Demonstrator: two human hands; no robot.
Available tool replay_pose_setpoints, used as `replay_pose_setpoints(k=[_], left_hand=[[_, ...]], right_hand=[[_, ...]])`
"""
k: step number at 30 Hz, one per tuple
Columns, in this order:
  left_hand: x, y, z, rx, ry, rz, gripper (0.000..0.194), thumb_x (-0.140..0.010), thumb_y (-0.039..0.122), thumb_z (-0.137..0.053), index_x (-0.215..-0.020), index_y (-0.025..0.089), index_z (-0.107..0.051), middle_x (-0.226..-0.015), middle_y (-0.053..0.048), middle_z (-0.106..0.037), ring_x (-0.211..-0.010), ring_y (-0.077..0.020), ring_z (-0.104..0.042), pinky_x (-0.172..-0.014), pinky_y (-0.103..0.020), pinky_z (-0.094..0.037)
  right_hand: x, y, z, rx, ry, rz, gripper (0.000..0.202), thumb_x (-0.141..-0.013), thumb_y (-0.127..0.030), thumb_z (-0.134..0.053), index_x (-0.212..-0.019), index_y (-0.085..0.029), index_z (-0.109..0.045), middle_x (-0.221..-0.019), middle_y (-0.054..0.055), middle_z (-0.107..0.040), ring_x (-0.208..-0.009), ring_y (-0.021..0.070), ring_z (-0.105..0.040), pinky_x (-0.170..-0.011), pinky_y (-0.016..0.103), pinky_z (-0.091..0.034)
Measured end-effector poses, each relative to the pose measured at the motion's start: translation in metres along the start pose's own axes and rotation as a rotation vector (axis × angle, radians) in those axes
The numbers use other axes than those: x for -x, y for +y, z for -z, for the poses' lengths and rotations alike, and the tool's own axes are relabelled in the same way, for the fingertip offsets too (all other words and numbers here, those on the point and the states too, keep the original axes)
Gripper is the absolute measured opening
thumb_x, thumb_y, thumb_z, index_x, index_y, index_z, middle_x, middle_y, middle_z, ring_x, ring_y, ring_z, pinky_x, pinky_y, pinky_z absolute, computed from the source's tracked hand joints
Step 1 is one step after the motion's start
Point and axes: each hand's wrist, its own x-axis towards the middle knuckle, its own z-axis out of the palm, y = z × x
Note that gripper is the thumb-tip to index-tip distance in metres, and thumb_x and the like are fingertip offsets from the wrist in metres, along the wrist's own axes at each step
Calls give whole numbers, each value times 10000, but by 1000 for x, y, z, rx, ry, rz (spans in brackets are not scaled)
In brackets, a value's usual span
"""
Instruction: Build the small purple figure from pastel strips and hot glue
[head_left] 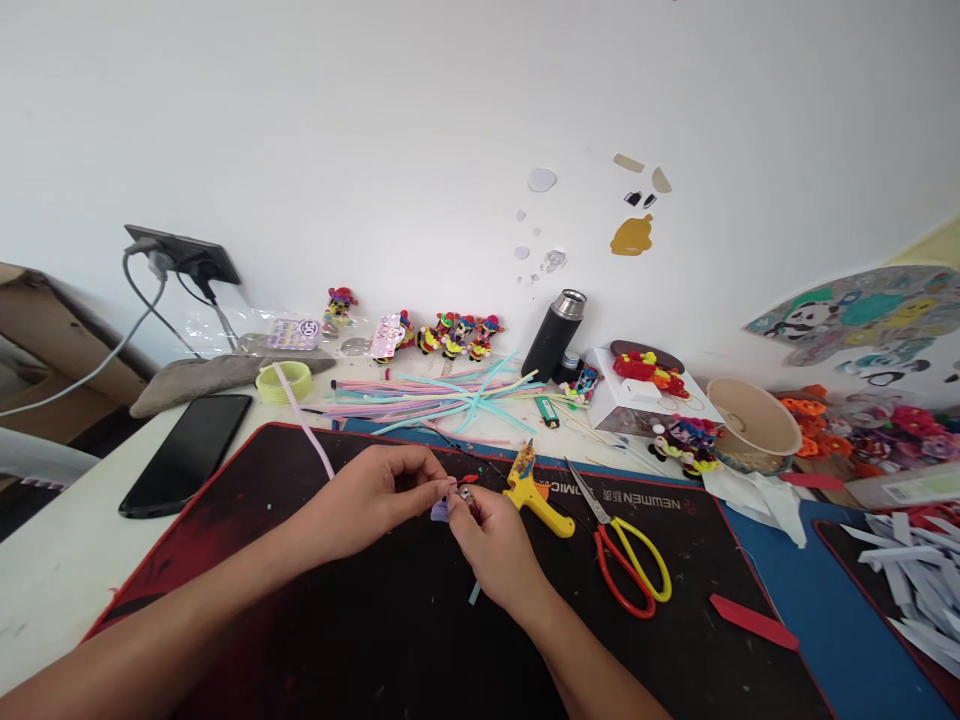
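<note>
My left hand [397, 500] and my right hand [491, 540] meet over the middle of the black mat [390, 620]. Thumb and fingers of each are pinched together at a small purple piece [439, 512]. A little silvery item [466, 493] shows at my right fingertips, too small to make out. Below my right hand sticks out the end of a pale blue strip [474, 594]. A yellow glue gun [536, 495] lies just right of my right hand. Farther right are scissors [622, 550] with one red and one yellow handle, blades apart.
Pastel pipe cleaners [442, 397] lie behind the mat, near small colourful figures [457, 335] and a black flask [555, 335]. On the left are a phone [187, 455] and a yellow roll [284, 383]. A red strip [754, 622] and white strips [919, 580] lie right.
</note>
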Motion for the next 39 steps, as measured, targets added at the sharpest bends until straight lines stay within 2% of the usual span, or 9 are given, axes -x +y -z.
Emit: replay_pose_setpoints(k=[11, 28, 39], left_hand=[[0, 3, 0, 21, -40, 7, 318, -940, 472, -627, -838, 186, -721, -695, 27, -630, -626, -139, -501, -602, -247, -387], [-1, -1, 0, -42, 0, -33, 347, -921, 522, -650, -818, 195, -707, -739, 11, -654, -673, -158, -539, -626, -251, -399], [-1, 0, 1, -14, -22, 21, 373, -909, 538, -643, -829, 179, -705, -694, 19, -585, -637, -147, -471, -590, -249, -354]], right_hand=[[0, -1, -1, 12, 4, -10, 379, -938, -431, -535, -639, -235, -411, -589, -60, -363, -562, 129, -317, -528, 275, -237], [1, 1, -1, 0, -7, 13, 333, -940, -393, -541, -670, -223, -445, -616, -53, -386, -586, 131, -330, -538, 266, -253], [-1, -4, 3, -17, 16, 2, 362, -943, -427, -541, -652, -228, -457, -599, -59, -372, -554, 128, -312, -509, 256, -268]])
